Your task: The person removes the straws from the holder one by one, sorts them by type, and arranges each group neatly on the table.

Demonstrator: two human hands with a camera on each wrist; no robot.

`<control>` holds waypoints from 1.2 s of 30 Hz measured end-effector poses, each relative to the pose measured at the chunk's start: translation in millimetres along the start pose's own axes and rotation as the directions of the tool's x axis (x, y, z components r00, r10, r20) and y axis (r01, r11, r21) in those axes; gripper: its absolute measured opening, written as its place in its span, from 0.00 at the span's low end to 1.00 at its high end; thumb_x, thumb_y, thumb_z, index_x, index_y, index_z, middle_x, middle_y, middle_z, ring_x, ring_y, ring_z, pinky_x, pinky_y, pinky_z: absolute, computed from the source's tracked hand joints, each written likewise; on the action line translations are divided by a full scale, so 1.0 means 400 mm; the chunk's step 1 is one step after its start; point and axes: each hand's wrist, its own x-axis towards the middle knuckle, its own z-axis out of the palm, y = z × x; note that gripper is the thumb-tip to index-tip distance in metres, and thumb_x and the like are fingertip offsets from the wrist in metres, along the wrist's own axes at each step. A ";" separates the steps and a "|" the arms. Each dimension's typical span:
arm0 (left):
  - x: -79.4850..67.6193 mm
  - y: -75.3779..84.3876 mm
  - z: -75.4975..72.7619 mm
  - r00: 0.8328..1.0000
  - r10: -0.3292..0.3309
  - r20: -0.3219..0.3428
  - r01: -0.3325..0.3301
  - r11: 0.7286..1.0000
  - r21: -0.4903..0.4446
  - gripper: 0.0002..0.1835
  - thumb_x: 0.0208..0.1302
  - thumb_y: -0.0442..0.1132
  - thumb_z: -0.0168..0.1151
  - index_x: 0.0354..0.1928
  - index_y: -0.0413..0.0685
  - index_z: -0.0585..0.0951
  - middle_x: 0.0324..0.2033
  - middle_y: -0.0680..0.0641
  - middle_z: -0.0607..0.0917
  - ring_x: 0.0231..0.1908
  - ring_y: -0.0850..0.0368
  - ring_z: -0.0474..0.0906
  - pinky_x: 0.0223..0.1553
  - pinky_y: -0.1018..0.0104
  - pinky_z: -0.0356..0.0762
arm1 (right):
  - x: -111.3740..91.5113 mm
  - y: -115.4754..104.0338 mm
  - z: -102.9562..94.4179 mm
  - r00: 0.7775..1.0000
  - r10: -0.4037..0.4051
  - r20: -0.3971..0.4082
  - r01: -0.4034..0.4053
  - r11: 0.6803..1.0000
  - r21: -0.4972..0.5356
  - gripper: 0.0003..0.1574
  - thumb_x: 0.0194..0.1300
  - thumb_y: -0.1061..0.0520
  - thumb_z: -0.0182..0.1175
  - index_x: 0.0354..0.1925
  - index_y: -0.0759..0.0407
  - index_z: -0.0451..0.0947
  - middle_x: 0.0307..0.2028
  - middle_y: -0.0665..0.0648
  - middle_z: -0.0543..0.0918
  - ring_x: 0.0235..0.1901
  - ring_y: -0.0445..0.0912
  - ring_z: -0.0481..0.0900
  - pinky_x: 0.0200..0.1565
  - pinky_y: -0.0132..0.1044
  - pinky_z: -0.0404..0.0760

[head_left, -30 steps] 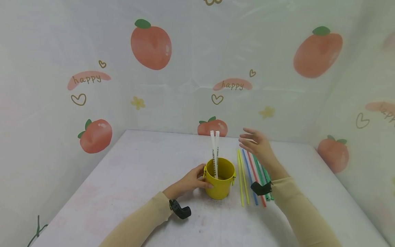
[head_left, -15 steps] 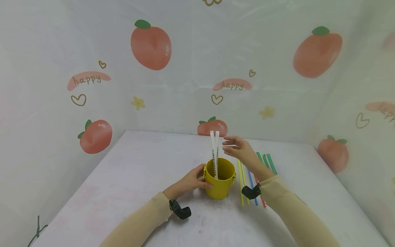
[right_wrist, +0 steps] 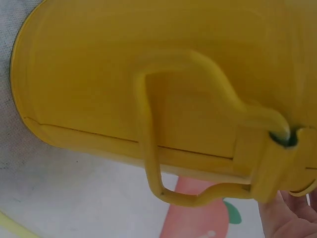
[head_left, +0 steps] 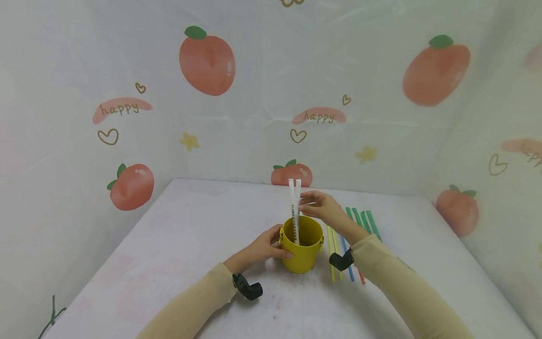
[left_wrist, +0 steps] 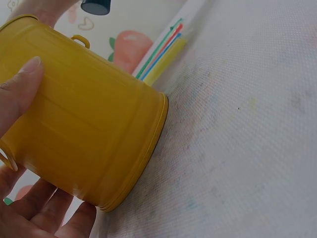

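A yellow metal bucket (head_left: 299, 259) stands upright on the table, with two white paper-wrapped straws (head_left: 291, 200) leaning up out of it. My left hand (head_left: 261, 247) grips the bucket from its left side, thumb in front; the left wrist view shows the thumb (left_wrist: 28, 79) on the wall and fingers round the other side. Above the rim, my right hand (head_left: 323, 209) is at the right-hand white straw, its fingers half bent and thumb still apart from them. Whether the fingertips touch that straw is hard to tell. In the right wrist view the bucket (right_wrist: 99, 99) hides most of this hand.
To the right of the bucket lie yellow straws (head_left: 331, 263), a blue straw (head_left: 350, 273), a red straw (head_left: 361, 277) and several green straws (head_left: 372, 223), partly under the right forearm. A printed curtain (head_left: 254, 141) hangs behind the table (head_left: 220, 212).
My right hand has moved left and slightly down, from above the coloured straws to the white straws over the bucket. My left hand and the bucket have stayed in place.
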 end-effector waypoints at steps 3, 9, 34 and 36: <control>0.002 0.000 -0.001 1.000 0.003 0.002 -0.003 1.000 0.002 0.36 0.56 0.44 0.72 0.66 0.57 0.68 0.66 0.54 0.71 0.69 0.49 0.62 0.71 0.39 0.50 | 0.003 0.001 0.001 1.000 0.014 0.010 -0.014 0.999 -0.038 0.32 0.65 0.52 0.63 0.62 0.65 0.69 0.56 0.66 0.78 0.56 0.57 0.78 0.58 0.49 0.78; 0.001 -0.005 -0.001 1.000 0.009 0.004 -0.009 1.000 0.004 0.36 0.56 0.44 0.72 0.66 0.55 0.67 0.68 0.52 0.69 0.71 0.47 0.59 0.71 0.38 0.50 | 0.005 0.003 0.006 1.000 0.021 0.020 -0.020 0.999 -0.047 0.29 0.66 0.53 0.62 0.60 0.66 0.71 0.55 0.65 0.79 0.55 0.56 0.78 0.58 0.48 0.78; -0.005 0.003 0.000 1.000 0.007 0.002 -0.007 1.000 -0.013 0.36 0.56 0.43 0.71 0.66 0.55 0.67 0.68 0.52 0.69 0.71 0.47 0.59 0.71 0.37 0.49 | -0.005 0.001 0.001 0.999 0.009 -0.034 -0.009 1.000 -0.022 0.22 0.66 0.56 0.62 0.54 0.67 0.73 0.49 0.65 0.81 0.50 0.53 0.82 0.56 0.47 0.80; -0.005 0.002 0.000 1.000 0.007 0.001 -0.007 1.000 -0.016 0.36 0.56 0.42 0.71 0.66 0.55 0.67 0.67 0.52 0.70 0.71 0.47 0.59 0.71 0.38 0.49 | -0.007 0.000 -0.003 0.999 -0.003 -0.041 0.003 1.000 0.002 0.22 0.66 0.57 0.62 0.54 0.68 0.73 0.48 0.65 0.80 0.50 0.54 0.83 0.55 0.45 0.81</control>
